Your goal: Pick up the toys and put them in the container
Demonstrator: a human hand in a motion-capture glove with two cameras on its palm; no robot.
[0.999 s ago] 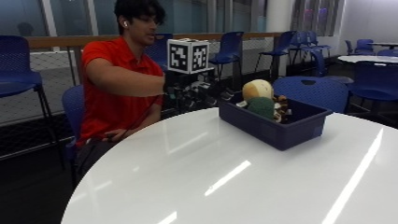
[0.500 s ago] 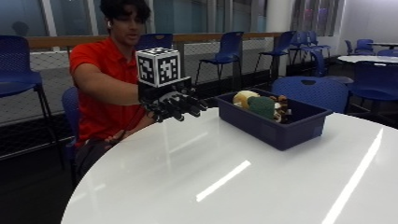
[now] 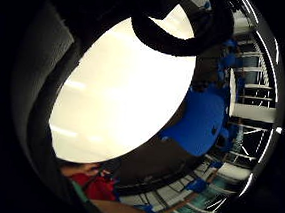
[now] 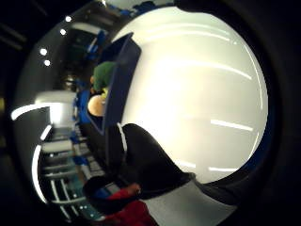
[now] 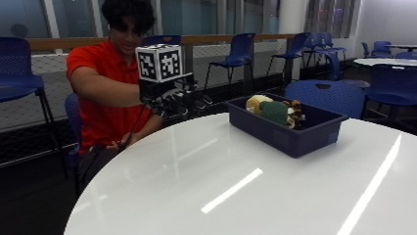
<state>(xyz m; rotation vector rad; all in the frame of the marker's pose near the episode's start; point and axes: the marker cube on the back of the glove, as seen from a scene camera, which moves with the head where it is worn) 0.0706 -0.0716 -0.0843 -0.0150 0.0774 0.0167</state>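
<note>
A dark blue container (image 5: pixel 287 133) stands on the white round table (image 5: pixel 261 191), towards its far side. Inside lie a cream toy (image 5: pixel 257 103), a green toy (image 5: pixel 275 112) and a small brown toy (image 5: pixel 297 110). My gloved right hand (image 5: pixel 174 100) hovers over the table's far edge, to the left of the container and apart from it, fingers relaxed and spread, holding nothing. The thumb side palm view shows the container (image 4: pixel 120 77) with the green toy (image 4: pixel 104 75) and the cream toy (image 4: pixel 96 106) in it. In the little finger side palm view only bare table (image 3: pixel 124 90) appears.
Blue chairs (image 5: pixel 326 95) stand behind the table and along the railing (image 5: pixel 234 38) at the back. The person sits at the table's far left edge. Another white table (image 5: pixel 391 61) is at the far right.
My hand has drawn back from the container towards the person's body. The cream toy now lies lower in the container.
</note>
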